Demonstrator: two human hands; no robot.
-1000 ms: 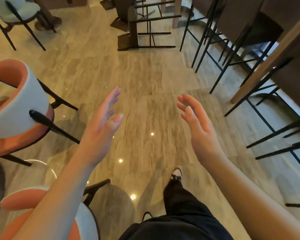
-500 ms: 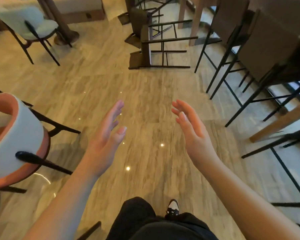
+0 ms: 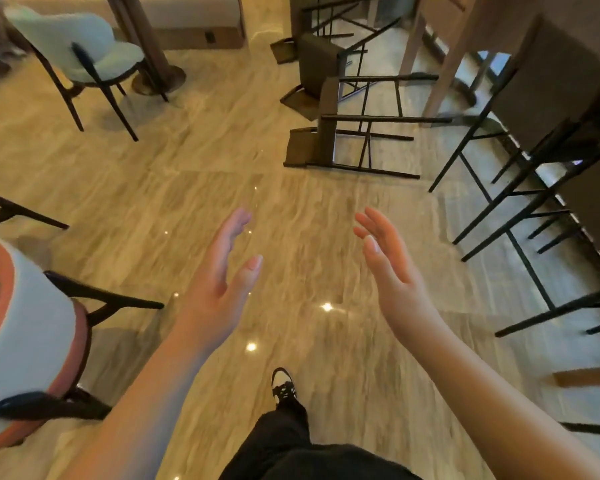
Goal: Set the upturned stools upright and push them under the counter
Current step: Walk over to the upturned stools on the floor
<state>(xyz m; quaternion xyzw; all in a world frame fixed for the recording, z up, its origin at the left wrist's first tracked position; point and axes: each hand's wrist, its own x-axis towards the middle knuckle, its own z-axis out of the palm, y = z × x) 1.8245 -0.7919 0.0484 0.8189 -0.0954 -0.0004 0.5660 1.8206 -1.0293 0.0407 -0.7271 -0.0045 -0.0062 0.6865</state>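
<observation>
Both hands, left [image 3: 219, 289] and right [image 3: 392, 271], hanging apart, empty, nearing fallen stool [image 3: 329, 133]. Advice: gripping seat and leg, tipping upright, keeping clear of neighbours.

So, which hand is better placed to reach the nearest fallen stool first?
Probably the right hand. The nearest fallen stool lies ahead and to the right, more in line with it than with the left hand. Both hands are open and empty.
</observation>
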